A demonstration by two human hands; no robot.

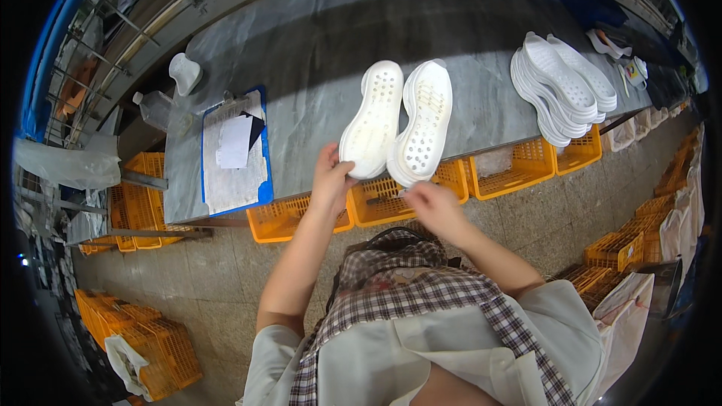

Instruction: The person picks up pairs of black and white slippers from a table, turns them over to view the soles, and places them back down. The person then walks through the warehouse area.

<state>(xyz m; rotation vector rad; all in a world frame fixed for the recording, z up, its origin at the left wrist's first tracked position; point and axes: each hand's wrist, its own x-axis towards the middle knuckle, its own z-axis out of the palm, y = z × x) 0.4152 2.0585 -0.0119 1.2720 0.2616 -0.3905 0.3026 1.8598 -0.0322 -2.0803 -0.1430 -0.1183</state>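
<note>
Two white shoe soles lie side by side at the table's front edge, toes and heels pointing toward and away from me. My left hand (329, 179) grips the near end of the left sole (371, 116), thumb on top and fingers at its outer side. Rows of small holes dot the right sole (426, 124), which touches the left one near its lower end. Just below that sole's near end is my right hand (435, 209), fingers pinched together. A tiny pale bit shows at its fingertips, too small to name.
A stack of white soles (560, 90) stands on the grey table (301, 53) at right, beside a white cup (636, 74). At left lie a blue-edged clipboard (259, 188) with papers, a white sole-shaped piece (185, 74) and a clear bottle (153, 109). Orange crates (515, 171) sit below the front edge.
</note>
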